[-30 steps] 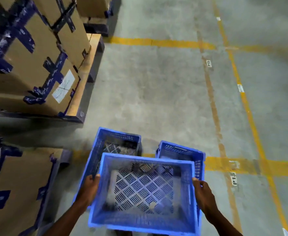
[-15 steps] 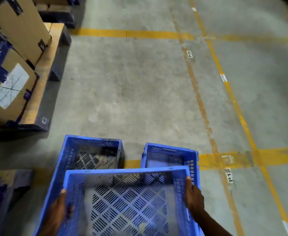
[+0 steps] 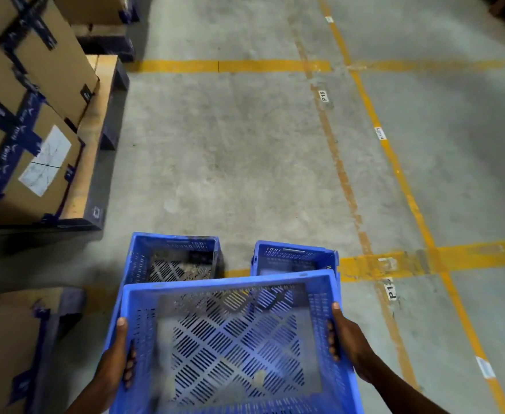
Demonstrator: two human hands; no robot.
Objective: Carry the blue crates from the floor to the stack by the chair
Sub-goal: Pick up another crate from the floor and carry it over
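Head view shows the held crate (image 3: 236, 342) risen and drawn nearer to the person than a second ago, its rim now covering most of the two floor crates beyond it, while the cardboard boxes (image 3: 33, 121) on the left have slid further out of the picture as the gaze turns right. Left hand (image 3: 115, 366) grips the crate's left wall, thumb over the rim and fingers curled through the slots; right hand (image 3: 345, 345) grips the right wall the same way. Far-left crate (image 3: 173, 258) and far-right crate (image 3: 294, 258) rest on the concrete floor (image 3: 245, 159), the right one at the yellow line (image 3: 424, 261). I judge the lift to be done and the carry beginning; neither the chair nor the stack is in sight, so the person must turn further to find them, and two crates wait for later trips.
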